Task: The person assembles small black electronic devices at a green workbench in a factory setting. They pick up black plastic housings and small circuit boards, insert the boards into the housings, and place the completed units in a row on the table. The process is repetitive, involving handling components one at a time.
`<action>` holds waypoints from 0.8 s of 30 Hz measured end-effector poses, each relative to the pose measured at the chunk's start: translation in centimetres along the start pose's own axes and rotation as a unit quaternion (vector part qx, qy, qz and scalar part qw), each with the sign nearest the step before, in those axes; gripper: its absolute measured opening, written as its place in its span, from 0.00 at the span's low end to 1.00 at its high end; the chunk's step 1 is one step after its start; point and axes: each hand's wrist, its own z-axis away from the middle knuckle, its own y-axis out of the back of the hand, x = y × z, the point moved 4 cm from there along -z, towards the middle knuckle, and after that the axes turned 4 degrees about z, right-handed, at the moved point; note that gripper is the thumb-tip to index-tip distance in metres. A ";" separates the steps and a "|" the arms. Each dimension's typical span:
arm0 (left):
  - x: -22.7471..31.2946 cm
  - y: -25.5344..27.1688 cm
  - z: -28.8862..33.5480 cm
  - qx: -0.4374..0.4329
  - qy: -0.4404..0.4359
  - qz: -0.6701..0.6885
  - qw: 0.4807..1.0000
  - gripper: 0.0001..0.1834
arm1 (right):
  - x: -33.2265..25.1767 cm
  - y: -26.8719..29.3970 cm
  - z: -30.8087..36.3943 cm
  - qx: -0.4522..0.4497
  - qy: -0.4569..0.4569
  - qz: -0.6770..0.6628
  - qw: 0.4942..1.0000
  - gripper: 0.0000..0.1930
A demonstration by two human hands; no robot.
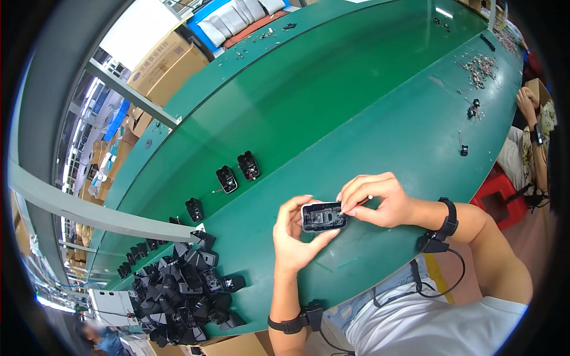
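My left hand (295, 237) holds a black plastic housing (322, 218) with a pale rim, its hollow inside turned up toward me. The thumb lies along the lower edge and the fingers curl round the far side. At the housing's right end, my right hand (380, 200) pinches a small light-coloured part, too small to name. A short pale tip also shows beside its fingers. Both hands are above the green workbench (380, 154). To the left, a heap of black plastic housings (184, 285) covers the bench.
Two black housings with wires (226, 179) sit on the green belt, with more in a row farther left. Small wired parts (478, 71) lie at the far right. A grey metal frame (107, 207) crosses the left side. Another person's hand (527, 105) is at right.
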 end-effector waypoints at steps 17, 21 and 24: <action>-3.7 0.0 0.2 -0.067 0.153 0.187 0.968 0.40 | -1.4 -1.2 0.5 -0.022 0.085 0.108 0.990 0.08; -3.7 0.5 0.2 -0.030 0.161 0.218 0.962 0.38 | -1.0 -1.4 0.2 -0.040 0.060 0.117 0.990 0.09; -3.4 0.7 0.2 -0.015 0.160 0.220 0.962 0.37 | -1.8 -1.4 -0.2 -0.056 0.073 0.118 0.989 0.11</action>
